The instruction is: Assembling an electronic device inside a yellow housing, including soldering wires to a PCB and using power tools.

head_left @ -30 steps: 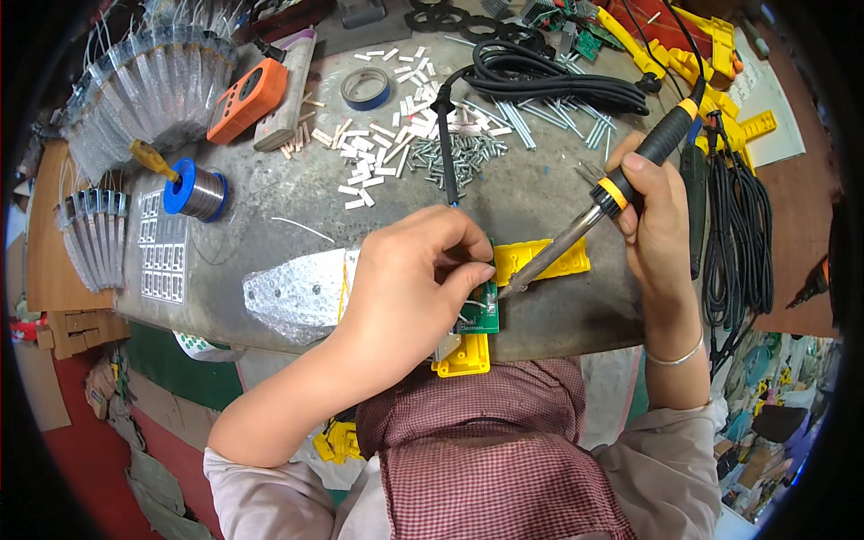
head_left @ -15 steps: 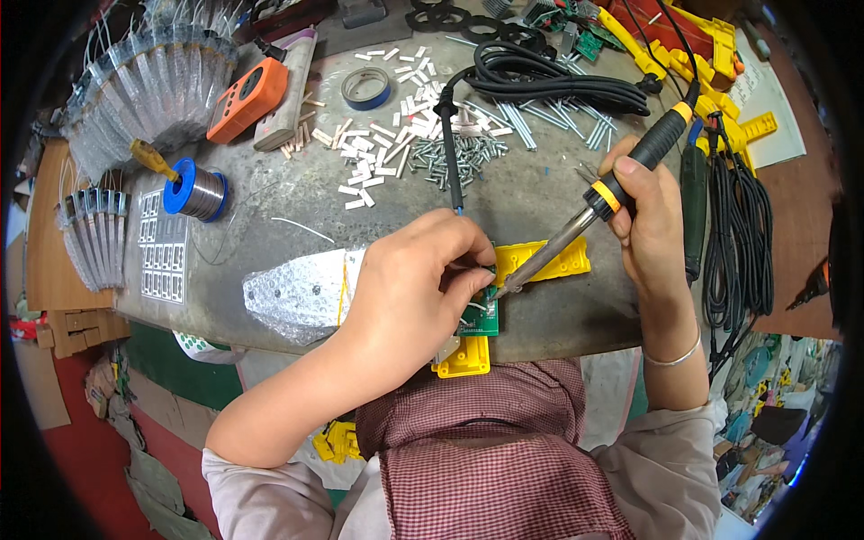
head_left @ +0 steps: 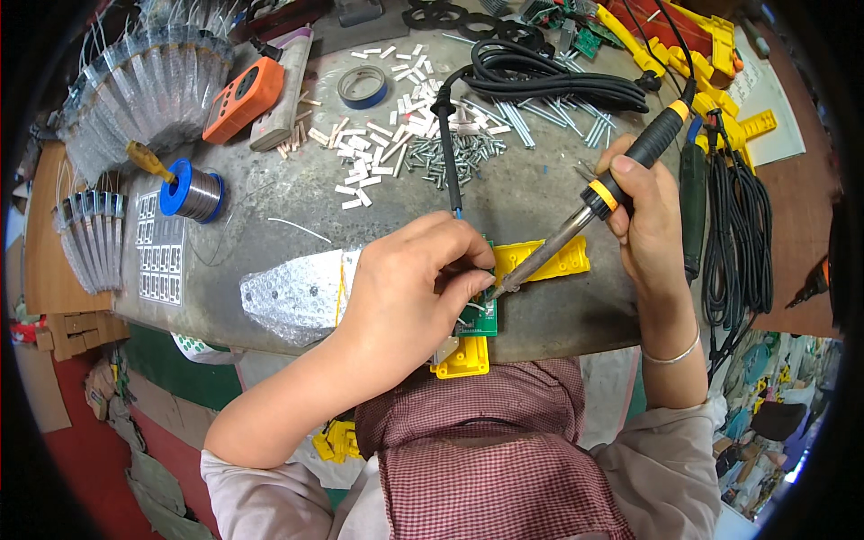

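- My left hand (head_left: 405, 297) lies curled over the green circuit board (head_left: 481, 317), fingers bent down and pinched together at the board's upper edge; whatever thin thing they pinch is too small for me to make out.
- The circuit board sits at the near edge of the grey workbench (head_left: 540, 189), partly hidden under my left hand, with a yellow plastic piece (head_left: 463, 360) touching its near side and overhanging the bench edge.
- My right hand (head_left: 643, 216) is closed around the black handle of the soldering iron (head_left: 598, 193), gripping just behind its orange-yellow collar.
- The iron slants down to the left, and its tip meets the board right beside my left fingertips.
- A second yellow plastic piece (head_left: 549, 259) lies under the iron's metal shaft, just beside the board.
- Farther back on the bench I see a blue spool of solder wire (head_left: 191, 191), an orange meter (head_left: 241, 99), a roll of tape (head_left: 363, 86), scattered small white parts (head_left: 378, 144), a pile of screws (head_left: 450, 153) and coiled black cable (head_left: 540, 81).
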`<state>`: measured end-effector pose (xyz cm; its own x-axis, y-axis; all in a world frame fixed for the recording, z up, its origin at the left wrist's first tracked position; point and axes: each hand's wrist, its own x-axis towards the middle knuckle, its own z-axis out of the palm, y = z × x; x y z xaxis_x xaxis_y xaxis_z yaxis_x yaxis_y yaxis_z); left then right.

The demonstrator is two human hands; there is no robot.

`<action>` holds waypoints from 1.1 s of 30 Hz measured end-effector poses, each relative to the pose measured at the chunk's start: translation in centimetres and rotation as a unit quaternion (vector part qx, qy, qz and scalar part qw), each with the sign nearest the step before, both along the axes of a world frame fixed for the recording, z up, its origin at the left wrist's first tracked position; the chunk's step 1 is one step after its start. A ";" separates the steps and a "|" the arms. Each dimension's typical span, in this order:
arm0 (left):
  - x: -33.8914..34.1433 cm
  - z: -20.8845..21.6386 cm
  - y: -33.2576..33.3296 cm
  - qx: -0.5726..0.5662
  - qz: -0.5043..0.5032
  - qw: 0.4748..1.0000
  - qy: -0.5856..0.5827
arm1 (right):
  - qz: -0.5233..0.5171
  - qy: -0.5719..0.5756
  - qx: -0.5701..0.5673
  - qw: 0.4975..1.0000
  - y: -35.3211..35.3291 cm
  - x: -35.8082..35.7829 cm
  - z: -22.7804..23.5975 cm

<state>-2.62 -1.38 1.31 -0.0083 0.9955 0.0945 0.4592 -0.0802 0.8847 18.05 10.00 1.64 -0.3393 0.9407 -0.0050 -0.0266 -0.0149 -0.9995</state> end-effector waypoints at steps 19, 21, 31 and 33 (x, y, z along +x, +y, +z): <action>0.1 -0.3 -0.1 0.032 0.006 0.998 0.045 | 0.002 -0.008 -0.012 1.000 0.2 0.0 -0.3; 0.2 -0.3 -0.2 0.033 0.006 0.998 0.047 | 0.004 -0.004 -0.011 1.000 0.3 0.1 -0.3; 0.3 -0.5 -0.2 0.042 0.010 0.998 0.046 | -0.049 -0.004 0.015 0.999 0.4 0.2 0.2; 0.3 -0.5 -0.1 0.046 0.010 0.998 0.042 | -0.041 -0.004 0.021 0.999 0.3 0.6 0.9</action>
<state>-2.28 -1.51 0.78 -0.0154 0.9825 0.1858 0.5337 -0.1490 0.8324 18.67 10.34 2.51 -0.2603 0.9649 0.0336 -0.0190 0.0297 -0.9994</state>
